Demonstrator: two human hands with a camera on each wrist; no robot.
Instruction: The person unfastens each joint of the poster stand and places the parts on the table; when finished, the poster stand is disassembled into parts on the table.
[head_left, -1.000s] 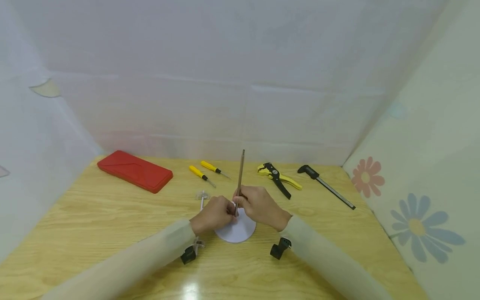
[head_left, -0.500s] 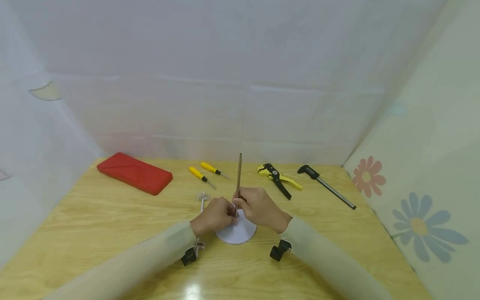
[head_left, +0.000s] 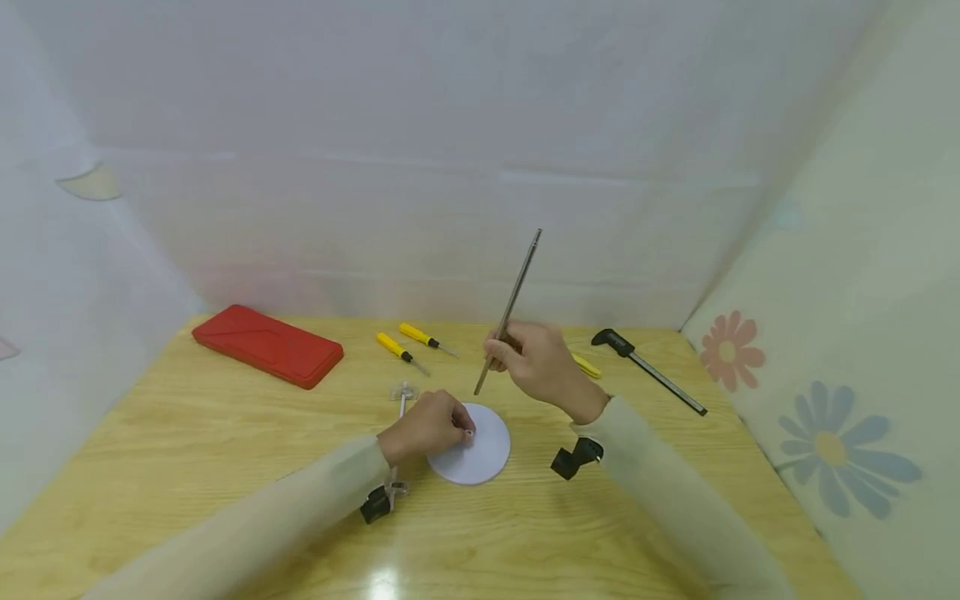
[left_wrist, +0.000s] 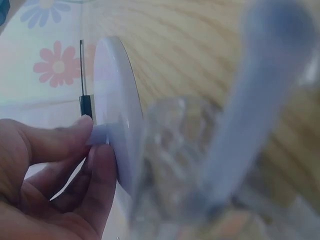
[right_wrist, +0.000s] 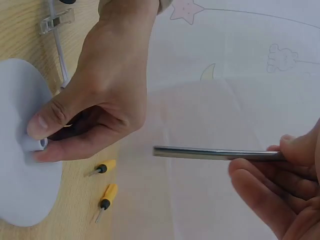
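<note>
Nearest to the person, the left hand point(head_left: 426, 427) rests on the wooden table point(head_left: 187, 433) and pinches a small white socket point(right_wrist: 36, 144) between thumb and forefinger; this short tube stands at the middle of a flat, round white disc point(head_left: 483, 446). A clear plastic clip point(left_wrist: 175, 165) is just beside this hand, but it is blurred in the left wrist view. Above and behind the disc, the right hand point(head_left: 542, 363) grips a thin, smooth metal rod point(head_left: 510, 310) with curled fingers. The rod is well clear of the socket; its long axis is tilted, the upper end points up and to the right. Farther back lie two yellow screwdrivers point(head_left: 408, 343), a flat red case point(head_left: 266, 345) and a caliper point(head_left: 648, 370); a yellow tool behind the right hand is mostly hidden
</note>
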